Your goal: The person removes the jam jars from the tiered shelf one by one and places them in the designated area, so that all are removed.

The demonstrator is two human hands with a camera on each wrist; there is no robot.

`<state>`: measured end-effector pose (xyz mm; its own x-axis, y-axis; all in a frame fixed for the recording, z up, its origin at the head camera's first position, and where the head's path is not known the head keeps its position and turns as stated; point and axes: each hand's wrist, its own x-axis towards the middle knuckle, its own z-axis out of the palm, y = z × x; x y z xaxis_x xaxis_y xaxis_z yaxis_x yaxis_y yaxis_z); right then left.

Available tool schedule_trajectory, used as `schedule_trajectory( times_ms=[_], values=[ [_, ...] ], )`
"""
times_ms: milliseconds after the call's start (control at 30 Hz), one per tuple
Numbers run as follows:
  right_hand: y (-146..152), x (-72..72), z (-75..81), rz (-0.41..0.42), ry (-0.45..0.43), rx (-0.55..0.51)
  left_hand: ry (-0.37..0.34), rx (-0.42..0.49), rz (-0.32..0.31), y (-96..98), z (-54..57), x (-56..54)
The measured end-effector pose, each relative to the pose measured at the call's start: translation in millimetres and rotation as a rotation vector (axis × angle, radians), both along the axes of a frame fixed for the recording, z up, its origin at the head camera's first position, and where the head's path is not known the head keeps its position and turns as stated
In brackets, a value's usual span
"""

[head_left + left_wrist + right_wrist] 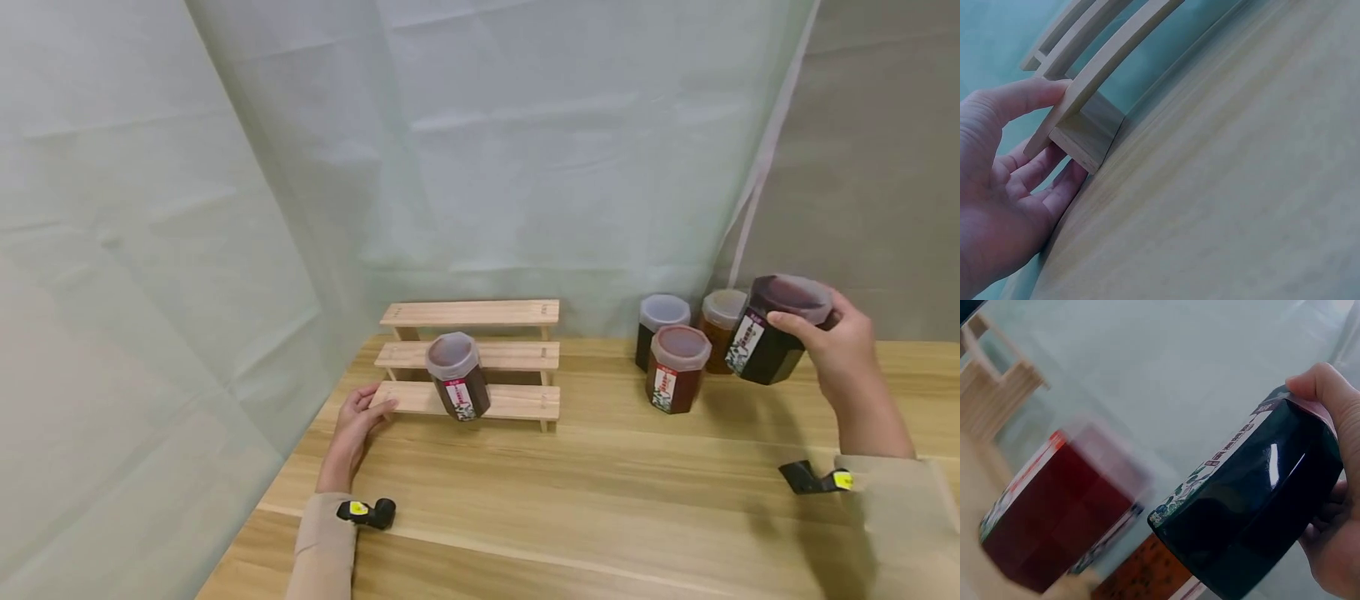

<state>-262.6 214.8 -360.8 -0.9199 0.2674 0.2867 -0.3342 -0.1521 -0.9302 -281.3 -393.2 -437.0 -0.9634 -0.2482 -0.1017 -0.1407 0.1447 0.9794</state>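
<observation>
My right hand (847,337) grips a dark octagonal jar (776,333) near its lid, holding it tilted above the table at the right. In the right wrist view the thumb lies by the lid edge of this jar (1254,481). My left hand (358,421) holds the left end of the lowest step of a three-tier wooden rack (517,402). The left wrist view shows the thumb on top of that step (1094,81) and the other fingers below, by its leg. A dark jar with a pink-topped label (461,379) sits on the lowest step.
To the right of the rack stand a red jar (677,371), a dark jar with a pale lid (660,325) and an amber jar (720,329), close together. Pale cloth (525,167) hangs behind the wooden table (600,500).
</observation>
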Motion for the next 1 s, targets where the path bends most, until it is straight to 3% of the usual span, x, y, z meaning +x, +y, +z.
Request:
schedule_trajectory(
  times_ms=[200,267,567,800,1000],
  values=[
    [3,-0.2,-19.1,-0.102,-0.179,0.420,-0.004,-0.006,-0.002,-1.5,-0.7,0.0],
    [3,-0.8,-25.2,-0.100,-0.209,0.490,-0.005,-0.011,-0.005,-1.7,-0.9,0.0],
    [4,-7.1,-40.3,-0.037,-0.212,0.543,-0.005,0.009,-0.008,-0.3,0.3,-0.1],
    [9,-11.5,-53.2,0.025,-0.286,0.651,-0.012,-0.006,-0.004,0.6,0.5,0.6],
    [9,-12.8,-55.2,0.022,-0.277,0.638,-0.012,-0.010,0.000,-0.2,0.9,-1.0]
  ],
)
